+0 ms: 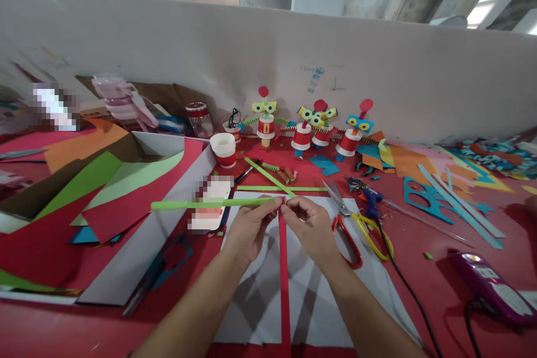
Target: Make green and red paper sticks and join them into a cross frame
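Above white paper [251, 313], my left hand [254, 229] and my right hand [307, 226] meet with closed fingertips. Between them is the joined end of a green paper strip [172, 205] and a red paper strip [285, 291]. The green strip reaches left over a phone [207, 218]; the red one hangs toward me. My left fingers pinch the green strip near its right end, and my right fingers pinch the top of the red strip. Other green strips [260, 170] lie crossed just beyond my hands.
Scissors [344, 213], a blue glue gun [371, 201] with its cord, and a purple device [495, 291] lie right. A box of coloured paper [113, 268] stands left. Behind are stacked paper cups [224, 151] and several cup figures [265, 126].
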Available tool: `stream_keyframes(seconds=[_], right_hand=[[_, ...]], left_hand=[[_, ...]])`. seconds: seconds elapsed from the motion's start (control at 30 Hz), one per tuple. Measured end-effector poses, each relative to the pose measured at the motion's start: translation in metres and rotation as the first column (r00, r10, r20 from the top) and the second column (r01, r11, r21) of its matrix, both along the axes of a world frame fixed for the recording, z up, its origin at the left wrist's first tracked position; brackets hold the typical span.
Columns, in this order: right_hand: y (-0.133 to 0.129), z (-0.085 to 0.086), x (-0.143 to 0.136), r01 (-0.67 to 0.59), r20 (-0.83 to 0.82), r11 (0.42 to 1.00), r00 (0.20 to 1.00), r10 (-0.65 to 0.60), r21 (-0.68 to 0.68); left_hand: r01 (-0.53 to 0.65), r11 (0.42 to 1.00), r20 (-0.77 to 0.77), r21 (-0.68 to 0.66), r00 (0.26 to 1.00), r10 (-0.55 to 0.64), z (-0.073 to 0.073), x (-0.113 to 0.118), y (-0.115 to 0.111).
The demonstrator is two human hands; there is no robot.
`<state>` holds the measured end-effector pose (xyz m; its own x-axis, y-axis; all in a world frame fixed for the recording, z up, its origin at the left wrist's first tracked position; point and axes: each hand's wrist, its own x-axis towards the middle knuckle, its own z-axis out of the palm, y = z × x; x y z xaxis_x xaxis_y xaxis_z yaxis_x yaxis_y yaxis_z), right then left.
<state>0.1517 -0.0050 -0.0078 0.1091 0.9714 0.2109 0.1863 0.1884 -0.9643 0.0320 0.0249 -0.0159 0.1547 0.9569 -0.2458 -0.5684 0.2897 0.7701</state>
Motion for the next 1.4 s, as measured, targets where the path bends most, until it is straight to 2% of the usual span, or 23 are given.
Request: stream_keyframes(seconds=[0.13,0.27,0.43,0.53,0.83,1.1,1.23,1.4], right_hand=[[-0.004,0.002,-0.003,0.022,0.068,0.997,0.997,-0.027,0.067],[-0.006,0.003,-0.004,0.050,0.069,0.992,0.996,-0.058,0.115],[-0.006,0.003,-0.002,0.046,-0.084,0.995,0.996,-0.039,0.092],[-0.006,0.002,0.000,0.036,-0.139,0.995,0.990,-0.023,0.089],[-0.003,0.003,0.003,0.087,-0.107,0.996,0.991,-0.083,0.034],[0.001,-0.001,0.003,0.053,-0.190,0.996,0.980,-0.066,-0.073],[0.000,0.005,0.004,0.002,-0.105,0.995,0.994,-0.013,-0.104],[-0.002,0.008,0.005,-0.055,0.215,0.998,0.975,0.063,-0.041]], left_hand=[[0.018,1.000,0.057,-0.019,0.998,-0.016,-0.001,0.002,0.000],[0.043,0.999,0.026,0.004,0.999,-0.043,0.001,0.001,-0.001],[0.041,0.980,-0.095,0.195,0.995,-0.023,0.006,-0.002,-0.005],[0.057,0.966,-0.138,0.252,0.990,-0.023,0.006,-0.002,-0.007],[-0.029,0.967,-0.227,0.255,0.970,0.089,0.005,-0.003,-0.006],[0.000,0.966,-0.161,0.259,0.986,0.043,0.005,-0.002,-0.007],[-0.012,0.977,-0.209,0.213,0.976,0.058,0.002,-0.004,-0.005],[-0.005,0.990,-0.285,0.143,0.957,0.046,0.001,-0.005,-0.002]])
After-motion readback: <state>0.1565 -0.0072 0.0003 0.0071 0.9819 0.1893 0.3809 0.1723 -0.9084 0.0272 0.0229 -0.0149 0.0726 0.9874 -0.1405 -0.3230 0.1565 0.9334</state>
